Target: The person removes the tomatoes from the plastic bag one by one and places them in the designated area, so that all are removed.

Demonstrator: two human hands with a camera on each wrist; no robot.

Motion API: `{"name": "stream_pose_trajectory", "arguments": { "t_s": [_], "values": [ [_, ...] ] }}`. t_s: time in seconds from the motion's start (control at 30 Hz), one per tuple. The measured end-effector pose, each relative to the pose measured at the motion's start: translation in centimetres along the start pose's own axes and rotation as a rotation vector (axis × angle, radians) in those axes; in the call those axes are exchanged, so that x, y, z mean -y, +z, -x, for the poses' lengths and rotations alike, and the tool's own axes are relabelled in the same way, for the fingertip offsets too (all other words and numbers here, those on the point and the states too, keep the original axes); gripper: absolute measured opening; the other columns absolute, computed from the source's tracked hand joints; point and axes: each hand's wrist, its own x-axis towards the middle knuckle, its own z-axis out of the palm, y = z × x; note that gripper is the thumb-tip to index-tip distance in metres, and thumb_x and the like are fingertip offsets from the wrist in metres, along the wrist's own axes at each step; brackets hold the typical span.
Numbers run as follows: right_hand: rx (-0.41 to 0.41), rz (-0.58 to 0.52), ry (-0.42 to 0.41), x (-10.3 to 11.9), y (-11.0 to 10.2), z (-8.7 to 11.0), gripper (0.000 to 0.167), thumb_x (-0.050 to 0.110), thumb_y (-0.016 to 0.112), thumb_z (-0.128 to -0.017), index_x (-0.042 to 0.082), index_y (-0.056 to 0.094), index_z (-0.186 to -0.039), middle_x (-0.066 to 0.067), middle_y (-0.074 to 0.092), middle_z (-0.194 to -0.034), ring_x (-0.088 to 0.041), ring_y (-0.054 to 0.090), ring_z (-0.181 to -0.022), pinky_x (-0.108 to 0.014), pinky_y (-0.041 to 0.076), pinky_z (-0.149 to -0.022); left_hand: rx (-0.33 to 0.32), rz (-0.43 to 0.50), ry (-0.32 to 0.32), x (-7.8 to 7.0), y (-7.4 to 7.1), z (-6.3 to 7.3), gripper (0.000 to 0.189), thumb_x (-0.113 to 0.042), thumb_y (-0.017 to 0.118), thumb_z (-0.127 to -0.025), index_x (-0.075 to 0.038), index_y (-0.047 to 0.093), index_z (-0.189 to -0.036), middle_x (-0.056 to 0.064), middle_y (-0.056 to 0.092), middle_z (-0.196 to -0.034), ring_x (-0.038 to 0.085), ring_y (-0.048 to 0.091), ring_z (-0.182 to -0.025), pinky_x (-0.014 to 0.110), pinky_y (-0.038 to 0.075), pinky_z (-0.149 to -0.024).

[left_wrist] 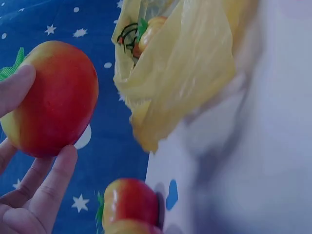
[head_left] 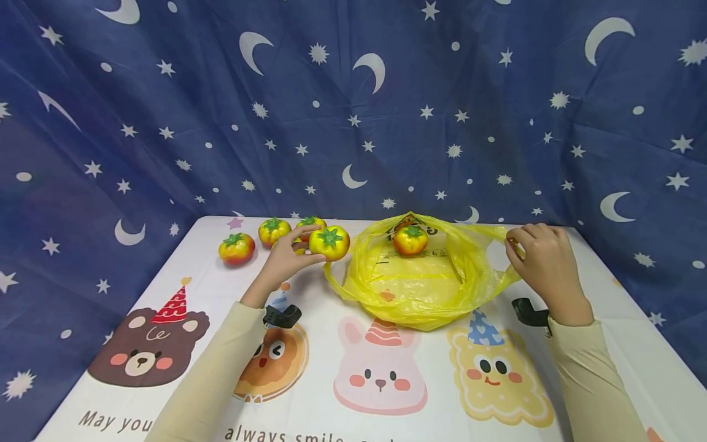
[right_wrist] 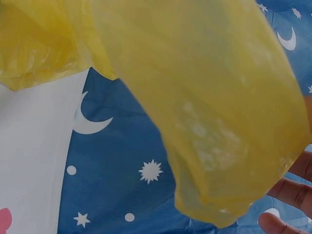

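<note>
My left hand (head_left: 278, 268) holds a red-and-yellow tomato (head_left: 329, 244) with a green leafy top between thumb and fingers, just left of a yellow plastic bag (head_left: 359, 273). The left wrist view shows the same tomato (left_wrist: 63, 102) close up, its red side facing the camera. The bag lies with its mouth spread, and another tomato (head_left: 410, 240) is inside it. On the right, my right hand (head_left: 544, 264) pinches the bag's handle and draws it out sideways. Stretched yellow plastic (right_wrist: 219, 126) fills much of the right wrist view, beside my fingers (right_wrist: 295, 192).
Several more tomatoes sit at the table's back left, among them a front one (head_left: 237, 250) and one behind it (head_left: 274, 232); others are partly hidden by my left hand. A white cloth (head_left: 309, 380) with cartoon prints covers the table. A blue star-and-moon curtain (head_left: 309, 123) hangs behind.
</note>
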Motion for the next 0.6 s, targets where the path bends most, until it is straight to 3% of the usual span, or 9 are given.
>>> {"name": "stream_pose_trajectory", "arguments": {
  "t_s": [0.2,0.6],
  "values": [
    [-0.004,-0.001,-0.005,-0.1,0.0,0.1,0.008,0.0,0.071,-0.074,-0.003,0.064,-0.078,-0.019,0.066,-0.074,-0.035,0.057,-0.074,-0.052,0.044,-0.073,-0.037,0.0,-0.051,0.7,-1.5,0.8,0.064,-0.022,0.077,-0.078,-0.021,0.049,-0.136,0.012,0.042,-0.141,0.033,0.049,-0.126,0.043,0.051,-0.094],
    [-0.004,0.0,-0.008,-0.1,-0.1,0.0,0.008,0.0,0.071,-0.074,-0.003,0.064,-0.077,-0.019,0.066,-0.074,-0.036,0.057,-0.074,-0.052,0.045,-0.073,-0.118,-0.031,-0.127,2.2,-4.5,2.5,0.066,-0.022,0.073,-0.083,-0.016,0.042,-0.14,0.018,0.04,-0.141,0.038,0.043,-0.128,0.049,0.04,-0.106]
  ]
}}
